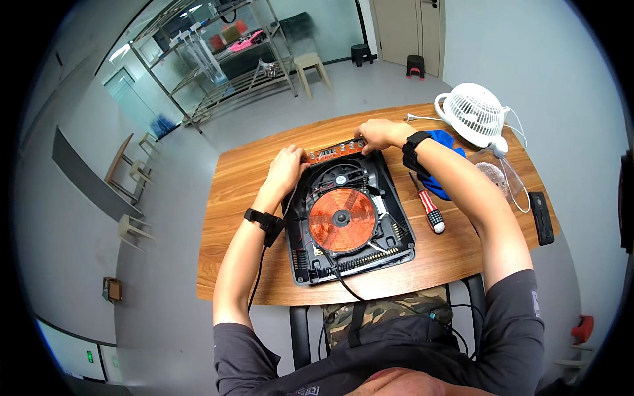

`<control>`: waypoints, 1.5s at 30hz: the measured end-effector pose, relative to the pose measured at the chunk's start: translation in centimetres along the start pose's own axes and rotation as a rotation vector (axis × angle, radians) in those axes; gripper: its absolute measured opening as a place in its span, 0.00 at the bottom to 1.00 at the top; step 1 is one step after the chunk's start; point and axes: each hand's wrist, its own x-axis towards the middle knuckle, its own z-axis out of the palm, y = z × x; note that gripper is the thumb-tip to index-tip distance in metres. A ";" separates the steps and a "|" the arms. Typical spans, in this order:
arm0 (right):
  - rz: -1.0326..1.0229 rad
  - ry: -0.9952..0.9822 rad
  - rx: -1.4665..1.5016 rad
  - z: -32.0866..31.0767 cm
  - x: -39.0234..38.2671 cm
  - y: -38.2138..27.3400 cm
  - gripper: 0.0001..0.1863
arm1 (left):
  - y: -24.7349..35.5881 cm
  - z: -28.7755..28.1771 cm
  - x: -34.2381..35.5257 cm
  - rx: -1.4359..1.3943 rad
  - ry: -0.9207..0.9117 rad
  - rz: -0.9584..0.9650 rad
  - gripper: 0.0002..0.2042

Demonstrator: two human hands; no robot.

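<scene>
An opened induction cooker lies flat on the table, its black housing (400, 253) showing a round copper coil (328, 221) and, beyond it, a black cooling fan (341, 179). Along the far edge runs an orange control circuit board (335, 152) with small buttons and a display. My left hand (288, 169) is closed at the board's left end. At its right end my right hand (379, 134) has its fingers bent and pinched on the board's edge. Both sets of fingertips are partly hidden. A black cord (345, 285) leaves the housing's near side.
Right of the cooker lies a screwdriver (430, 210) with a red, white and black handle. Past it are a blue cloth-like item (438, 187), a white fan (473, 113) with its cord, a clear plastic bag (491, 170) and a flat black object (541, 218). A metal rack (232, 84) stands beyond.
</scene>
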 end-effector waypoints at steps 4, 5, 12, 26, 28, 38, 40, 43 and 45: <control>-0.027 -0.035 0.054 1.3 1.3 1.2 0.25 | -0.5 0.9 -0.4 -0.001 -0.020 -0.015 0.09; -0.040 -0.037 0.063 1.7 1.6 1.6 0.24 | -0.5 1.0 -0.4 -0.008 -0.028 -0.022 0.09; -0.060 -0.029 0.084 1.2 1.7 0.6 0.23 | -1.1 1.2 -1.2 -0.035 -0.043 -0.051 0.09; -0.009 -0.079 0.015 1.4 2.8 0.1 0.22 | -4.7 0.8 -1.0 -0.199 -0.084 -0.120 0.18; -0.027 -0.050 0.002 1.9 3.0 0.5 0.20 | -4.5 0.3 -0.5 -0.218 -0.182 -0.211 0.19; -0.083 -0.017 -0.071 2.1 2.6 0.4 0.16 | -5.4 0.9 0.0 -0.214 -0.227 -0.271 0.20; -0.111 -0.019 -0.084 2.0 2.4 0.0 0.16 | -5.6 1.1 -0.1 -0.200 -0.219 -0.254 0.20; -0.135 0.013 -0.051 2.8 2.8 1.0 0.13 | -5.5 1.2 0.0 -0.186 -0.201 -0.215 0.19; -0.152 0.038 -0.023 3.4 3.2 1.5 0.12 | -5.5 0.9 0.0 -0.200 -0.203 -0.218 0.18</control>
